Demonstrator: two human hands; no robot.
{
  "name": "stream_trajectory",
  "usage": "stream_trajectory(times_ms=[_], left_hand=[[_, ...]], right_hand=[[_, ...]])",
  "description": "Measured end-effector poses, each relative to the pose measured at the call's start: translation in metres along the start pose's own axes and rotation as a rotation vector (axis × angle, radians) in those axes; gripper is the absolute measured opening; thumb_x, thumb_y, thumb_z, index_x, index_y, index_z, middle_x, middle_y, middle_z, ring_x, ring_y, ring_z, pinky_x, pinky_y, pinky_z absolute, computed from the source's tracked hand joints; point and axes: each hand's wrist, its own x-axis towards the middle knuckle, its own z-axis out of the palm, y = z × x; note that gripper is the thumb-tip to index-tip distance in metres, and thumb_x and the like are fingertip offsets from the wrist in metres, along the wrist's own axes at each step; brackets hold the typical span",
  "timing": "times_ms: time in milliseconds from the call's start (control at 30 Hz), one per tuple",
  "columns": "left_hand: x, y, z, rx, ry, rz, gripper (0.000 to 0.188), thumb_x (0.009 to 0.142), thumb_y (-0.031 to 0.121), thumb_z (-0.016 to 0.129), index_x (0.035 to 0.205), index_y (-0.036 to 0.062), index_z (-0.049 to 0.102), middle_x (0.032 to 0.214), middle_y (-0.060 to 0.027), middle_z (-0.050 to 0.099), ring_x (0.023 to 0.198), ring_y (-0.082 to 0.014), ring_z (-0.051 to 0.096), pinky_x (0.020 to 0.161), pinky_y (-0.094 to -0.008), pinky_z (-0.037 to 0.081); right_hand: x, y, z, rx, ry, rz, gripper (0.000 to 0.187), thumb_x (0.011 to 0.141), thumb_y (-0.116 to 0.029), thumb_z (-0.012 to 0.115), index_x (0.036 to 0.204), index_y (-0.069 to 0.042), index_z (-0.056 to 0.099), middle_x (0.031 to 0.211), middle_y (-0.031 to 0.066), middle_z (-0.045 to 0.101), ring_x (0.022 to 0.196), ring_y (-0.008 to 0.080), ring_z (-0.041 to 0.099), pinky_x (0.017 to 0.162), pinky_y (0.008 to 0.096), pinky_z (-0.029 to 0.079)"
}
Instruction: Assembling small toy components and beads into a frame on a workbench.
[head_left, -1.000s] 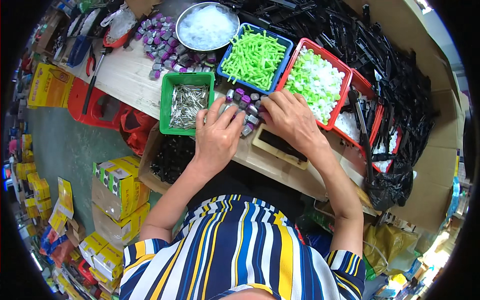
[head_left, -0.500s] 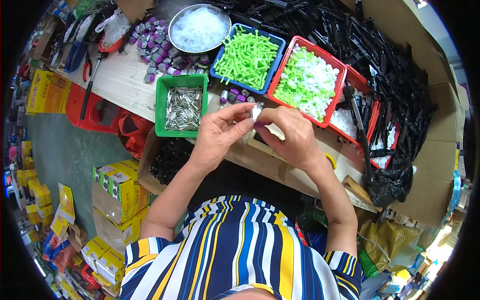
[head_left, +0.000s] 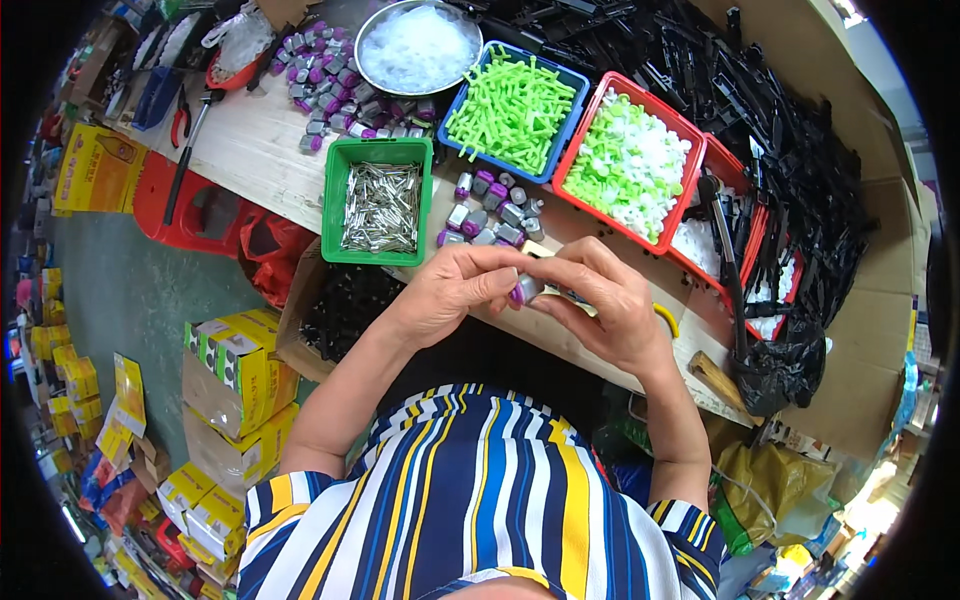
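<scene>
Over the table's near edge, my left hand (head_left: 447, 290) and my right hand (head_left: 607, 302) meet with fingers closed on one small grey-and-purple piece (head_left: 527, 290). Its purple end faces the left fingers, and its grey end sits by the right thumb. Fingers cover part of it. Just beyond my hands lies a small group of similar grey-and-purple pieces (head_left: 488, 207). To their left stands a green bin (head_left: 328, 200) of thin silvery metal pins (head_left: 382, 207). A pale block-like item (head_left: 538, 250) shows partly behind my right fingers.
Farther back are a metal bowl (head_left: 358, 55) of clear whitish bits, a blue bin (head_left: 580, 100) of green plastic sticks and a red bin (head_left: 690, 165) of green and white parts. Black plastic parts (head_left: 800, 190) are heaped at right. A hammer (head_left: 190, 150) lies left.
My hands have moved slightly nearer to me, and the grey-and-purple piece between them shows more clearly. The table's contents appear shifted a little as the view moved.
</scene>
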Motion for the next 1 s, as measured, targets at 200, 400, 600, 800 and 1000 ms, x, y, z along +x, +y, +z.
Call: stream_trajectory(times_ms=[200, 400, 600, 800, 1000], left_hand=[[-0.003, -0.017, -0.001, -0.078, -0.081, -0.143, 0.041, 0.097, 0.027, 0.064, 0.124, -0.0046, 0.062, 0.096, -0.008, 0.069, 0.08, -0.0137, 0.068, 0.066, -0.0224, 0.053], [-0.01, -0.018, 0.014, -0.039, 0.024, -0.132, 0.037, 0.099, 0.025, 0.06, 0.124, -0.0031, 0.062, 0.09, -0.0077, 0.07, 0.079, -0.0135, 0.067, 0.064, -0.0232, 0.052], [-0.015, -0.016, 0.014, 1.23, 0.413, 0.547, 0.03, 0.088, 0.012, 0.071, 0.113, -0.0041, 0.066, 0.092, -0.0109, 0.067, 0.082, -0.0256, 0.064, 0.073, -0.0357, 0.051], [-0.007, -0.027, 0.015, 1.539, 0.338, 0.776, 0.033, 0.076, 0.003, 0.076, 0.109, 0.0013, 0.07, 0.105, -0.0107, 0.065, 0.103, -0.0319, 0.06, 0.084, -0.0389, 0.05], [0.003, -0.038, 0.006, 1.683, 0.208, 0.814, 0.035, 0.079, 0.01, 0.075, 0.111, -0.0006, 0.069, 0.12, -0.0108, 0.064, 0.114, -0.0303, 0.057, 0.091, -0.0435, 0.044]], right_hand=[[-0.021, 0.0, 0.009, -0.138, 0.073, -0.098, 0.038, 0.072, -0.006, 0.081, 0.109, -0.006, 0.069, 0.088, 0.0079, 0.064, 0.076, 0.0248, 0.063, 0.064, 0.0346, 0.049], [-0.032, 0.015, 0.019, -0.19, 0.169, 0.081, 0.028, 0.074, -0.011, 0.08, 0.099, -0.006, 0.068, 0.084, 0.0068, 0.062, 0.072, 0.0236, 0.062, 0.062, 0.0345, 0.046], [-0.022, 0.03, 0.04, -0.276, 0.182, 0.242, 0.021, 0.078, -0.018, 0.077, 0.09, -0.005, 0.066, 0.077, 0.0051, 0.056, 0.067, 0.0226, 0.06, 0.064, 0.0361, 0.042], [-0.021, 0.026, 0.037, -0.315, 0.131, 0.268, 0.02, 0.077, -0.016, 0.077, 0.09, -0.004, 0.066, 0.078, 0.0072, 0.057, 0.069, 0.026, 0.061, 0.064, 0.0376, 0.042], [-0.011, 0.02, 0.032, -0.399, 0.046, 0.228, 0.014, 0.078, -0.014, 0.073, 0.081, -0.005, 0.062, 0.08, 0.0085, 0.054, 0.076, 0.027, 0.061, 0.065, 0.0411, 0.042]])
